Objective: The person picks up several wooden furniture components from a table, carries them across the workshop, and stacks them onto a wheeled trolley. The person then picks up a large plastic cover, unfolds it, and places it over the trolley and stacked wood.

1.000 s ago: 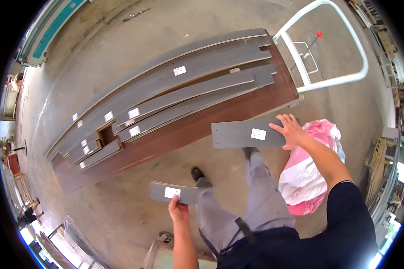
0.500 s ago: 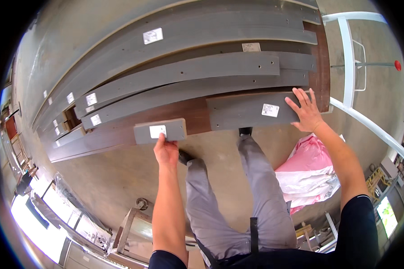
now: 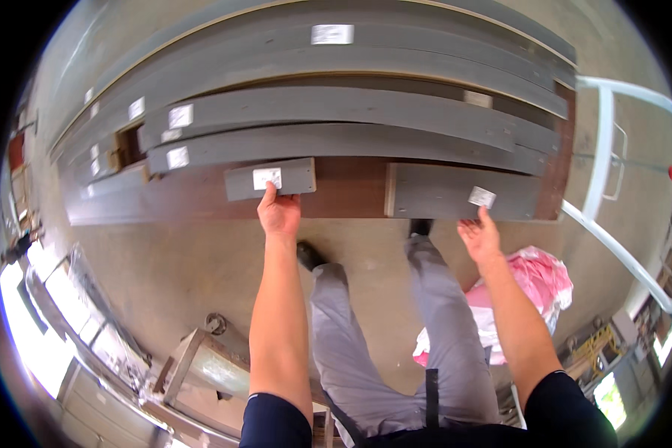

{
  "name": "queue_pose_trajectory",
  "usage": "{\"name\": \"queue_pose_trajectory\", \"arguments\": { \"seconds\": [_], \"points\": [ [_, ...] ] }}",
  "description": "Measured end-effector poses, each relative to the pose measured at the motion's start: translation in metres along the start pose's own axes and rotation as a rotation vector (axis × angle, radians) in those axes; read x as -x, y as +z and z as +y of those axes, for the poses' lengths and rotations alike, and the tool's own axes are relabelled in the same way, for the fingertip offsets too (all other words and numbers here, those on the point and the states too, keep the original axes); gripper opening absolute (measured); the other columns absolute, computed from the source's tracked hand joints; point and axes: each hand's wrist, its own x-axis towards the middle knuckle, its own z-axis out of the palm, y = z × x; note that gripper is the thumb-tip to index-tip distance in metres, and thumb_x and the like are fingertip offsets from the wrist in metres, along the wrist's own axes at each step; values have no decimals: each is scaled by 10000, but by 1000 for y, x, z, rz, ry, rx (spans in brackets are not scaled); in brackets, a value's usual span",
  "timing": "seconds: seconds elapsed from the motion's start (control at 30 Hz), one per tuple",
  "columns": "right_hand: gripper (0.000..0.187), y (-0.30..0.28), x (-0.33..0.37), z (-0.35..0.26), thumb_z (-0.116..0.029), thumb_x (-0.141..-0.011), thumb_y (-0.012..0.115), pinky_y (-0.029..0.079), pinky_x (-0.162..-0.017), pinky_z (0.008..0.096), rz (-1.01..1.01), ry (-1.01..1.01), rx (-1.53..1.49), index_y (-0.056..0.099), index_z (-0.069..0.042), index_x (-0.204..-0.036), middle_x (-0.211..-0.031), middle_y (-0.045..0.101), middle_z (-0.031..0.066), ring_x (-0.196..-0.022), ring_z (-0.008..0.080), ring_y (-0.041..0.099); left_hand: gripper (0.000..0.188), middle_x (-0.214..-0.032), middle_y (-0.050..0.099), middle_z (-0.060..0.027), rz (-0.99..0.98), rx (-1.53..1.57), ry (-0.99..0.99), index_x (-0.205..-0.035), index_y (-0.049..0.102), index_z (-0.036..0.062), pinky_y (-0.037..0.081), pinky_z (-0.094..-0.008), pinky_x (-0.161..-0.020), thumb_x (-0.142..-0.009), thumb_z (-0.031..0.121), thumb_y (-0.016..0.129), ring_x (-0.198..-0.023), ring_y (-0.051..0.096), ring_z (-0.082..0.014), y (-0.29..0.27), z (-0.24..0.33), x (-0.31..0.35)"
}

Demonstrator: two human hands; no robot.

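My left hand (image 3: 280, 215) grips a short grey board (image 3: 299, 176) by its near edge, thumb on top beside its white label and fingers underneath. A longer grey board (image 3: 434, 193), with a white label and small holes, lies along the near right of the brown panel (image 3: 351, 187). At this board's near edge is my right hand (image 3: 480, 235), its thumb on the edge just below the label and its other fingers bent at the edge, partly hidden.
Long grey boards (image 3: 336, 142) with white labels lie in rows across the far side of the panel. A pale blue metal frame (image 3: 599, 157) stands at the right. Pink and white sheeting (image 3: 534, 287) lies on the floor beside my right leg.
My right hand has left the far right corner of the longer board for its near edge. That board now sits turned, its label slanting the other way. My left hand keeps the short board.
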Motion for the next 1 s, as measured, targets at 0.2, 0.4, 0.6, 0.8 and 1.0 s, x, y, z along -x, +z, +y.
{"name": "queue_pose_trajectory", "arguments": {
  "seconds": [0.2, 0.4, 0.6, 0.8, 1.0],
  "points": [
    [432, -4, -24, -17, -361, -813, 662, 466, -853, 376, 33, -103, 40, 504, -42, -1059, -986, 550, 133, -898, 249, 551, 254, -1071, 577, -67, 42, -72, 180, -1118, 524, 57, 406, -373, -898, -913, 208, 519, -1000, 534, -214, -29, 99, -27],
    [618, -28, 16, -6, -416, -808, 647, 444, -871, 325, 90, -172, 391, 408, -42, -1238, -1210, 519, 141, -1040, 235, 544, 237, -1060, 573, -71, 148, -145, 327, -1127, 494, 25, 448, -382, -869, -921, 144, 497, -967, 552, -217, -78, 201, -50],
    [409, -68, 97, 61, -297, -821, 622, 480, -733, 307, 202, -158, 656, 496, -62, -1131, -961, 581, 70, -847, 193, 580, 506, -869, 584, -145, 356, -889, -10, -1070, 459, -25, 548, -326, -571, -894, 448, 499, -832, 636, -219, -82, 255, -58],
    [193, 18, 198, 147, -137, -821, 613, 435, -520, 229, -65, -205, 1115, 559, -86, -1000, -776, 569, -1, -645, 100, 548, 533, -1087, 562, -272, 350, -1757, 536, -1020, 565, -31, 412, -466, -885, -905, 456, 383, -1020, 523, -429, -170, 291, 18],
    [293, 124, 305, 217, -141, -822, 626, 462, -553, 247, -311, -259, 1416, 541, -35, -1082, -831, 598, 34, -677, 122, 573, 565, -1217, 520, -222, 132, -1494, -145, -1166, 550, 12, 388, -419, -967, -860, 481, 467, -1151, 476, -363, -301, 193, 315]
  ]
}}
